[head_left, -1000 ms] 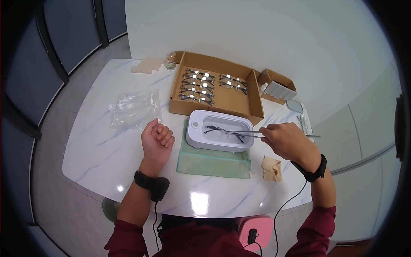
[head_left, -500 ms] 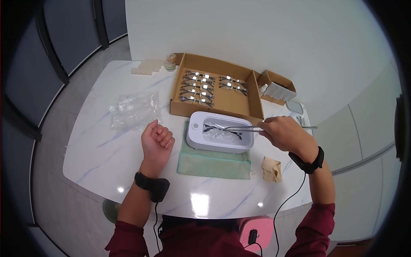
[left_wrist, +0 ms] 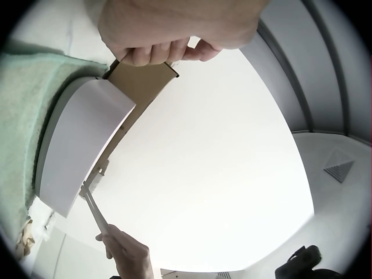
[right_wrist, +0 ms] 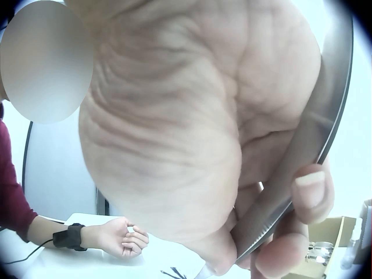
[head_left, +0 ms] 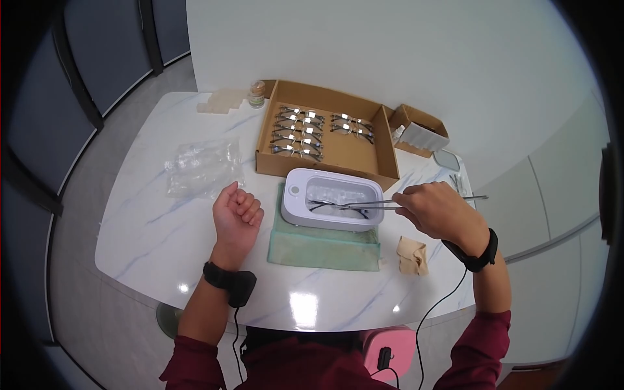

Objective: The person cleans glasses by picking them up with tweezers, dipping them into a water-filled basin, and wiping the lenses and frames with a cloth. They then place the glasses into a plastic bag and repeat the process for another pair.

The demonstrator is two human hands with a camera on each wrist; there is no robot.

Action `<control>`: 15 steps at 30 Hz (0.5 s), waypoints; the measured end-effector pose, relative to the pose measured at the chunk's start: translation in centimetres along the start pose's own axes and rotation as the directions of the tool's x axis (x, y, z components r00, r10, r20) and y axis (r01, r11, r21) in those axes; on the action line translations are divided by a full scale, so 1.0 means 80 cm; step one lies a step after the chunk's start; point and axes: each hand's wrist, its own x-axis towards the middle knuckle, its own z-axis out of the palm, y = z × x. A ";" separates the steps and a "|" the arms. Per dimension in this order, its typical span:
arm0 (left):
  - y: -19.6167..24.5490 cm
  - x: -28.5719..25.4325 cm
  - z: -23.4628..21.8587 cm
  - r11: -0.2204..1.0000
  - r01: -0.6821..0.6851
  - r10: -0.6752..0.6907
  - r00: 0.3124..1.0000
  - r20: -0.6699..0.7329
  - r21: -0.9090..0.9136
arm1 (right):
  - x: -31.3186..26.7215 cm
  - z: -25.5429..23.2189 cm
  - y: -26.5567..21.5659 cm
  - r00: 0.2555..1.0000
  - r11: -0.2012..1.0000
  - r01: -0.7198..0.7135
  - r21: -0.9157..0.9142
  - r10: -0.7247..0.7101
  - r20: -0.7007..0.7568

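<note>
My right hand [head_left: 432, 209] pinches long metal tweezers [head_left: 383, 205] that reach left over a pale ultrasonic cleaner [head_left: 299, 211]. The tweezer tips are at a pair of dark-armed eyeglasses [head_left: 357, 212] in its tank, by the near wall. In the right wrist view the broad metal of the tweezers [right_wrist: 325, 104] runs between palm and fingertips. Left of the cleaner, my left hand [head_left: 237, 216] is idle, palm side up, its fingers loosely curled around nothing. The left wrist view shows this hand [left_wrist: 180, 26] above the side of the cleaner [left_wrist: 81, 133].
Under the cleaner lies a green towel [head_left: 325, 250]. Behind it stands a cardboard tray [head_left: 354, 153] with several eyeglasses in rows. A clear plastic bag [head_left: 205, 168] is at left, a folded tan cloth [head_left: 412, 255] at right. A small cardboard box [head_left: 426, 123] and a jar [head_left: 257, 95] are farther back.
The eyeglasses in the tank have shifted toward its near wall, with the tweezers following. My right hand moved slightly left, then back right. The left hand has stayed put.
</note>
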 end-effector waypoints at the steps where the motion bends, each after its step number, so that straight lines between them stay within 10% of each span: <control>1: 0.000 0.000 -0.001 1.000 0.002 -0.002 1.000 -0.001 0.001 | 0.002 0.000 0.002 1.000 1.000 -0.001 0.000 0.001 -0.003; 15: 0.001 -0.001 -0.001 1.000 0.000 0.000 1.000 0.027 -0.005 | -0.013 0.039 -0.001 0.978 0.994 -0.036 -0.108 0.013 -0.209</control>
